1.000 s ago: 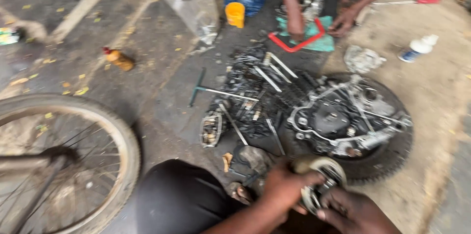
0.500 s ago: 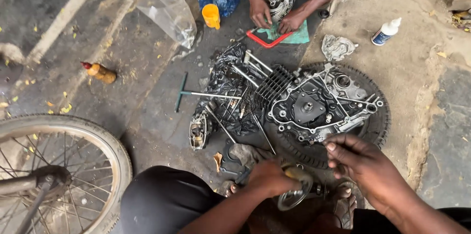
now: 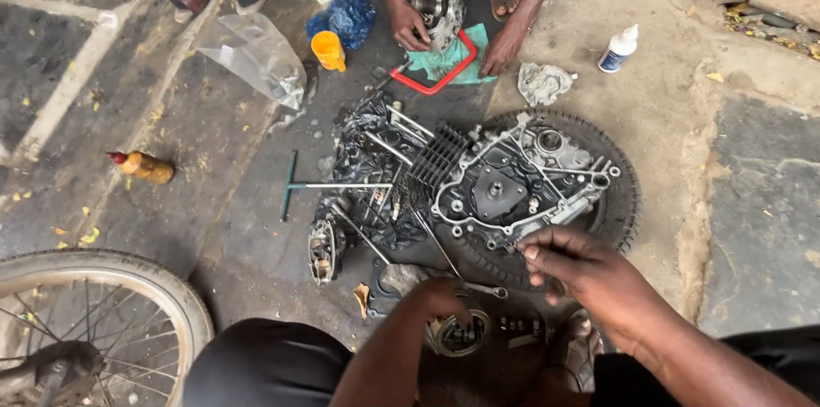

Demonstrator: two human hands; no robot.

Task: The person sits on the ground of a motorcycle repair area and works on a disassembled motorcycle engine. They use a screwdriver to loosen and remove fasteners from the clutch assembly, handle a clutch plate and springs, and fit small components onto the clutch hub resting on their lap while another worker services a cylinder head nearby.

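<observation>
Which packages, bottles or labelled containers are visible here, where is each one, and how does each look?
Small white plastic bottle with blue label: upper right, upright on ground.
Clear plastic bag: upper left, crumpled.
Blue plastic bag: top centre, bunched.
Orange plastic cup: beside the blue bag.

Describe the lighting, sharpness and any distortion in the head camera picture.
Head view: flat, even daylight with only soft shadows and no strong glare; the engine case on the tyre is sharp, the right hand and left hand only slightly soft; the wide lens bends the spoked wheel near the corner.
</observation>
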